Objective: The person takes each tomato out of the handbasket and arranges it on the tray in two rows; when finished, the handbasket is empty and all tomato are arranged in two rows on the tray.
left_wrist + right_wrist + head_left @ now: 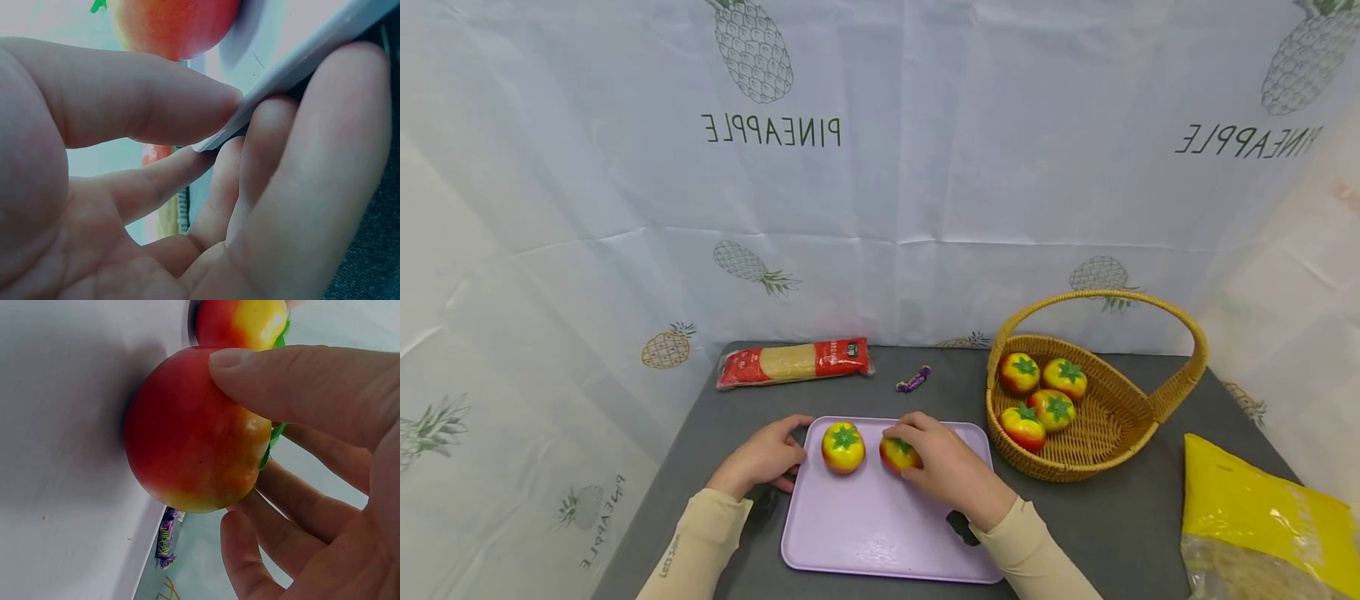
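Observation:
A lilac tray lies on the dark table. My left hand pinches its left rim; in the left wrist view the thumb is on the rim and the other fingers reach beneath its edge. With thumb and fingers around it, my right hand holds a red-and-yellow tomato with a green leafy top, at the upper middle of the tray. The right wrist view shows this held tomato close up. Another such tomato sits on the tray to its left, near the left hand.
Right of the tray stands a wicker basket with a tall handle and several similar tomatoes inside. Behind the tray lie a red-and-yellow noodle pack and a purple-wrapped candy. A yellow bag occupies the right front. A pineapple-print curtain hangs behind.

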The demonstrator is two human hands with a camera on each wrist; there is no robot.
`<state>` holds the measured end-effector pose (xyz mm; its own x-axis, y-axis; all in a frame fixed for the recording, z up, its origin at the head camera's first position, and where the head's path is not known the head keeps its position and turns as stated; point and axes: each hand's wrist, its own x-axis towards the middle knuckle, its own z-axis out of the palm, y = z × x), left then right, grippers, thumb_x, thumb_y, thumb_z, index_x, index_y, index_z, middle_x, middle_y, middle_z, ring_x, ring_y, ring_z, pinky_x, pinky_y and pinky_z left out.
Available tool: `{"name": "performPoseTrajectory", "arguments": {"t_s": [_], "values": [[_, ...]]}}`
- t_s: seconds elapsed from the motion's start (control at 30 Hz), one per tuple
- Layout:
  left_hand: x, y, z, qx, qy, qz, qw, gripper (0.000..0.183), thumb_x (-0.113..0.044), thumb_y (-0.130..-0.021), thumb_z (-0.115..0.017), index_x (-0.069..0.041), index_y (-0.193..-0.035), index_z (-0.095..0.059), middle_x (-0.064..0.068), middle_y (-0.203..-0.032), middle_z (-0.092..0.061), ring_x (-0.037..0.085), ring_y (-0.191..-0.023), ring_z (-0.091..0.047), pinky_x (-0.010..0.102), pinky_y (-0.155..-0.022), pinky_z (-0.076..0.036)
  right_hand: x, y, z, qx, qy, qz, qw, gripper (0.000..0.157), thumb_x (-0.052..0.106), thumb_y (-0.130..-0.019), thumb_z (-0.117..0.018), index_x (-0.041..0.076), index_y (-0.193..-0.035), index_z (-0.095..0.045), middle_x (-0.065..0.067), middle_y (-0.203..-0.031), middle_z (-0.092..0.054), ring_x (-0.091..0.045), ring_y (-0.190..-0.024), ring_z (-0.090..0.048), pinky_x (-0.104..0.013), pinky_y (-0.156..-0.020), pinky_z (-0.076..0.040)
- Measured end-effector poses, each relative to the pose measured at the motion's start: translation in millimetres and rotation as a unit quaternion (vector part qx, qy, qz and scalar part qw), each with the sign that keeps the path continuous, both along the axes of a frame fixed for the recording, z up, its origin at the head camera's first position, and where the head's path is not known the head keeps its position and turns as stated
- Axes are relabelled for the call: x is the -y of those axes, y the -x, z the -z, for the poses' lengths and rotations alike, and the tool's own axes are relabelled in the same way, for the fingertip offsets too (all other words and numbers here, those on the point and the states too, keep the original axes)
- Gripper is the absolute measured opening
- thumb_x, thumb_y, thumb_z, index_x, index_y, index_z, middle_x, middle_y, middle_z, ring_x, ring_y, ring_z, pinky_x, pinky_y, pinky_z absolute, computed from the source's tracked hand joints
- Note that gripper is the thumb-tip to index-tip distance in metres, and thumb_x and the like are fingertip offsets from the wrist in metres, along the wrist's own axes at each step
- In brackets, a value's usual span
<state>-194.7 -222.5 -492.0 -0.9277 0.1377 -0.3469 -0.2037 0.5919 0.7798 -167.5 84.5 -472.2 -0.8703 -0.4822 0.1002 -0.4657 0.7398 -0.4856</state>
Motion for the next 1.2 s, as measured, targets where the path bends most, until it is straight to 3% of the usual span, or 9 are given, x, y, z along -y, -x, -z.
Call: {"name": "performPoseTrajectory", "arguments": {"t_s": [0.6, 1.2], "values": [[1, 1.3, -1.2, 0.01, 0.001, -0.004, 0.9999, 0.063, -0.005, -0.095, -0.067, -0.012, -0.156, -0.053, 0.014, -0.096, -0.063, 0.027, -0.08, -0.063, 0.038, -0.062, -0.067, -1, 2.9, -2.8, -0.003, 0.01, -0.012, 1.0, 0.053, 0.015, -0.089, -0.088, 0.018, -0.139, -0.071, -0.003, -0.137, -0.065, -0.021, -0.12, -0.066, -0.045, -0.105, -0.061], [-2, 1.6, -2.9, 0.017, 0.007, 0.0, 0.9998, 0.064, -0.006, -0.096, -0.068, -0.012, -0.157, -0.052, 0.015, -0.098, -0.064, 0.027, -0.081, -0.064, 0.039, -0.064, -0.067, -11, 1.9, -11.6, -0.013, 0.014, 0.0, 1.0, 0.061, 0.026, -0.087, -0.091, 0.014, -0.143, -0.069, -0.003, -0.14, -0.066, -0.022, -0.125, -0.067, -0.046, -0.109, -0.06]]}}
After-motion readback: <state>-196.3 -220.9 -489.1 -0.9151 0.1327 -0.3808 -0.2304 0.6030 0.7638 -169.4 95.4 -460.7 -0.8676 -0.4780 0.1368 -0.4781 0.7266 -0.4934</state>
